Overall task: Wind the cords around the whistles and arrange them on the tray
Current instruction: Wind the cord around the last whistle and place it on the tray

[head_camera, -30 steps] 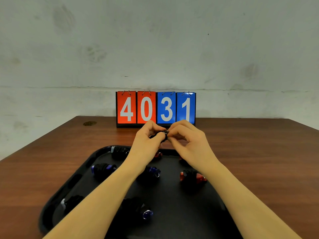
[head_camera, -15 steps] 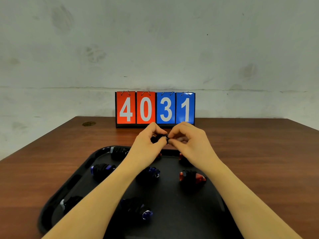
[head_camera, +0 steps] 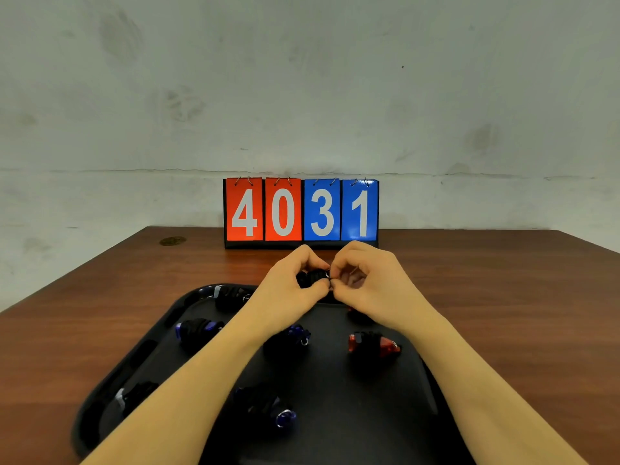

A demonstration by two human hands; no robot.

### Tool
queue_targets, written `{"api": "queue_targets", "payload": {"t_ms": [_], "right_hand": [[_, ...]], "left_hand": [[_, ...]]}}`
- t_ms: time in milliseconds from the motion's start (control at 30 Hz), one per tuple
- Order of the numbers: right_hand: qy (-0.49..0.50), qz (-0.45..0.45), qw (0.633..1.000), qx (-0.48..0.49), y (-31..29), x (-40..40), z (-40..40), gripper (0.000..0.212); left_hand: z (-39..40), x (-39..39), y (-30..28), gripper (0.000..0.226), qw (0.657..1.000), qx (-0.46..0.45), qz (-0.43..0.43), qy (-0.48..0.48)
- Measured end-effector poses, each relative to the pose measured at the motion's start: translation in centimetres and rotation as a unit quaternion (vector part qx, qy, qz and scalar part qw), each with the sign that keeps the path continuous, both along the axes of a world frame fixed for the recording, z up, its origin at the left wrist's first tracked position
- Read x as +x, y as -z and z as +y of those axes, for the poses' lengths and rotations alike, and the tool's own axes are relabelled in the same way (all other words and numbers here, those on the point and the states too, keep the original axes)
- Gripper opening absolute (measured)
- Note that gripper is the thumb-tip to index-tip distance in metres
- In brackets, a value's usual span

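My left hand (head_camera: 288,290) and my right hand (head_camera: 365,283) meet above the far edge of the black tray (head_camera: 161,333). Between them is a whistle wrapped in black cord (head_camera: 312,278). My left fingers curl round its body. My right thumb and forefinger pinch its metal ring end. Several wound whistles lie on the tray: a red one (head_camera: 374,344) at right, a blue one (head_camera: 198,328) at left, another blue one (head_camera: 293,335) in the middle, one near the front (head_camera: 268,409), a clear one (head_camera: 137,396) front left, and one (head_camera: 231,295) at the far left.
A flip scoreboard (head_camera: 301,212) reading 4031 stands at the back of the brown wooden table (head_camera: 503,313), just behind my hands. A small round cap (head_camera: 172,240) sits in the table top at the far left. A pale wall rises behind.
Both hands have stayed in place above the tray's far edge, with small finger shifts on the whistle. The whistles on the tray have not moved.
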State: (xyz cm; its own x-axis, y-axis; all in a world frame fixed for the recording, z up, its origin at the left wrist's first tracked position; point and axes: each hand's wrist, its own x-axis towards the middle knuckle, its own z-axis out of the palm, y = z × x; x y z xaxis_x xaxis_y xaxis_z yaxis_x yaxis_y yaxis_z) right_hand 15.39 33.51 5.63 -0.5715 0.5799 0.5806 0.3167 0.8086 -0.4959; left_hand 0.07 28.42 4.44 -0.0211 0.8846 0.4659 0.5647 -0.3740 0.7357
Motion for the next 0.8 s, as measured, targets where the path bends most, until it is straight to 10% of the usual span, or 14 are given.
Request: {"api": "queue_targets", "payload": {"t_ms": [800], "right_hand": [[0.000, 0.035, 0.999, -0.028, 0.04, 0.06, 0.26, 0.011]], "left_hand": [[0.16, 0.27, -0.23, 0.013, 0.998, 0.012, -0.056, -0.015]]}}
